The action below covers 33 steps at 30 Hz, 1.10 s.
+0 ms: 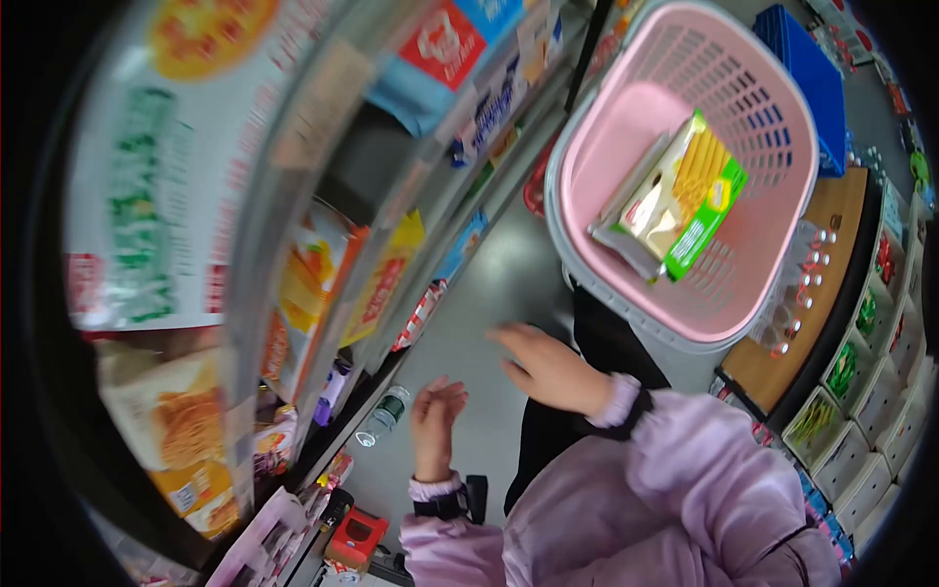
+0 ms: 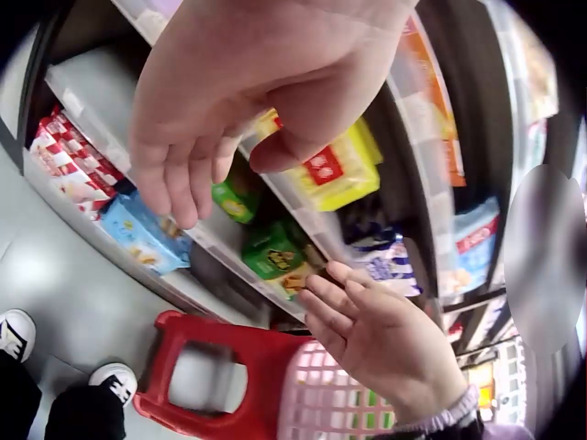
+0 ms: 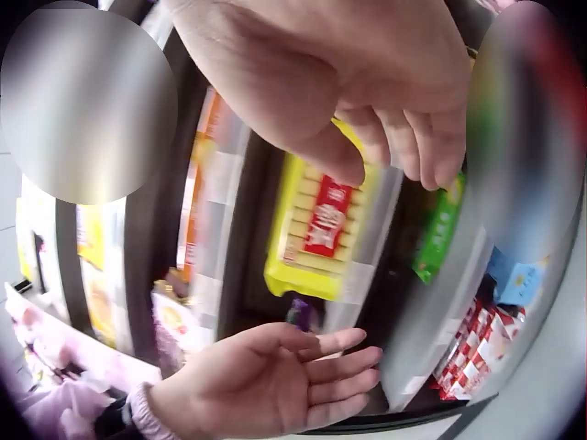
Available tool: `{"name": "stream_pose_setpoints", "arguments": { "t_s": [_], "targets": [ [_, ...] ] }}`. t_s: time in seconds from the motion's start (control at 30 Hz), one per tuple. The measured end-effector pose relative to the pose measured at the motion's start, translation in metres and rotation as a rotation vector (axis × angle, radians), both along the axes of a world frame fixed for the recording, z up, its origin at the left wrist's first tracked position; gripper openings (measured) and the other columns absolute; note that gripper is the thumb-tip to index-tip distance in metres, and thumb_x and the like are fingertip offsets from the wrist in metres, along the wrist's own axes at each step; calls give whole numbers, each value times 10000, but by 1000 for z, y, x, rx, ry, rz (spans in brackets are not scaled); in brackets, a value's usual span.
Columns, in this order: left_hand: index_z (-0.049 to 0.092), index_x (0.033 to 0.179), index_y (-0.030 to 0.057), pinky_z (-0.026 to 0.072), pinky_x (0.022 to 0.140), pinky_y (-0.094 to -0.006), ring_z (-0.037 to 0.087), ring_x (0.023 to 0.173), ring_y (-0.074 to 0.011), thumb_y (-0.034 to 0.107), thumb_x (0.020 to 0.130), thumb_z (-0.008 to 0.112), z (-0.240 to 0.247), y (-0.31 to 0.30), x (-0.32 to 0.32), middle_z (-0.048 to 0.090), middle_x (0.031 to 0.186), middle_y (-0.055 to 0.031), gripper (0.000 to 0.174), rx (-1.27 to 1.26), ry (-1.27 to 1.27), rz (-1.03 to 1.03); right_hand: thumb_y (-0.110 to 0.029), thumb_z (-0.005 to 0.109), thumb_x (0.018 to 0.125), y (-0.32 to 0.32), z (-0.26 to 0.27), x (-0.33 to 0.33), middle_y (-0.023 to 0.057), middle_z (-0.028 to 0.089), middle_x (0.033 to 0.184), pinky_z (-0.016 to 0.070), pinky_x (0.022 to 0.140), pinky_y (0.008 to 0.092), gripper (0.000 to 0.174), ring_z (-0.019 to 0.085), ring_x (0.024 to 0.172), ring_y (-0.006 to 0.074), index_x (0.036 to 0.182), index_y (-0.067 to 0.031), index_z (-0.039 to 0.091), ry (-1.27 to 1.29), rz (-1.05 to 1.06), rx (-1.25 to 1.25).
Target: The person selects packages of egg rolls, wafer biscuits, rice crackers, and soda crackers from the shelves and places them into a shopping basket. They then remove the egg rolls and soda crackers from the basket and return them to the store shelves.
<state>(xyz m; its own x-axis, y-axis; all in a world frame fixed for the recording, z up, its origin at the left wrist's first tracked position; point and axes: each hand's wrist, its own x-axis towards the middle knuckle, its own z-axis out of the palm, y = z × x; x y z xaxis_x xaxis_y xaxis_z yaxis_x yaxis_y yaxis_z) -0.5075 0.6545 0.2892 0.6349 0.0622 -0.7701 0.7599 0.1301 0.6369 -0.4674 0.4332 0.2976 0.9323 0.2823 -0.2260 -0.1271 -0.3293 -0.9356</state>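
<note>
Both hands are empty, with loosely extended fingers, in front of a snack shelf. In the head view the left hand [image 1: 437, 423] is nearer the shelf, palm turned inward, and the right hand [image 1: 550, 370] reaches toward it from the other side. A yellow biscuit pack with a red label [image 3: 321, 225] lies on the shelf behind the hands; in the left wrist view the left hand [image 2: 261, 92] partly overlaps it. Green packs [image 2: 275, 257] sit on a lower shelf beyond the right hand [image 2: 376, 344]. A pink basket [image 1: 611, 117] holds green-and-yellow biscuit packs [image 1: 690, 191].
The basket stands on a red stool [image 2: 266, 362] beside the shelf. Red-checked packs [image 2: 69, 160] and a blue pack [image 2: 142, 234] fill the lowest shelf. A clear bottle [image 1: 383, 416] shows near the shelf foot. Bottles [image 1: 797, 284] line a wooden counter [image 1: 831, 235] at right.
</note>
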Motion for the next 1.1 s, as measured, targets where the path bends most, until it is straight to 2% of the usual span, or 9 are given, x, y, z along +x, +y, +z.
{"name": "stream_pose_setpoints", "arguments": {
  "t_s": [0.1, 0.23, 0.3, 0.47, 0.53, 0.67, 0.87, 1.0, 1.1],
  "targets": [
    [433, 1154, -16, 451, 817, -311, 547, 944, -220, 66, 824, 437, -63, 31, 7, 545, 1049, -169, 340, 6, 41, 99, -37, 500, 747, 54, -109, 13, 248, 497, 1050, 419, 832, 402, 402, 508, 948, 381, 1131, 47, 420, -49, -236, -3],
    [419, 1153, -1, 427, 757, -262, 520, 926, -163, 81, 809, 512, -156, 50, 46, 549, 997, -86, 366, 134, -145, 237, -70, 531, 745, 80, -191, 67, 257, 462, 1142, 362, 927, 388, 493, 451, 1065, 377, 1198, 42, 373, 163, -266, -56],
    [439, 1130, 8, 419, 743, -247, 511, 910, -129, 99, 810, 544, -195, 68, 68, 535, 1003, -52, 349, 210, -275, 238, -83, 547, 734, 90, -230, 93, 265, 457, 1142, 366, 923, 390, 518, 450, 1061, 383, 1196, 63, 362, -40, -320, -103],
    [449, 1159, 28, 391, 874, -257, 481, 1013, -130, 125, 833, 565, -258, 95, 124, 493, 1136, -66, 359, 372, -456, 257, -27, 572, 588, 111, -269, 163, 220, 523, 981, 427, 821, 402, 447, 498, 947, 366, 1016, 67, 483, -363, -390, -174],
    [442, 1177, 37, 360, 936, -264, 460, 1065, -142, 122, 838, 570, -278, 108, 136, 481, 1174, -69, 372, 256, -598, 267, -126, 618, 660, 115, -281, 184, 185, 555, 1010, 431, 819, 343, 365, 520, 953, 325, 1000, -6, 563, -468, -245, -305],
    [432, 1189, 52, 336, 976, -267, 446, 1099, -152, 82, 814, 599, -267, 83, 147, 475, 1196, -50, 412, 195, -394, 431, -170, 599, 723, 120, -277, 209, 158, 589, 942, 446, 756, 321, 262, 552, 851, 303, 946, -32, 600, -402, -145, -107],
    [445, 1178, 62, 359, 909, -270, 453, 1049, -152, 105, 812, 590, -279, 96, 147, 494, 1156, -55, 396, 252, -451, 390, -165, 512, 779, 113, -273, 211, 141, 602, 892, 448, 711, 329, 186, 558, 812, 293, 877, -44, 613, -411, -113, -255],
    [468, 1160, 77, 365, 851, -261, 462, 994, -138, 125, 811, 580, -289, 107, 146, 510, 1121, -45, 370, 262, -501, 365, -144, 504, 765, 129, -326, 216, 151, 597, 903, 451, 731, 341, 174, 560, 845, 299, 863, -47, 611, -361, -184, -261],
    [486, 1146, 87, 370, 807, -254, 469, 953, -128, 140, 811, 573, -303, 120, 135, 522, 1095, -38, 351, 281, -555, 319, -133, 520, 758, 113, -293, 204, 169, 587, 933, 453, 744, 353, 180, 554, 884, 312, 887, -37, 600, -268, -90, -377]
  ]
}}
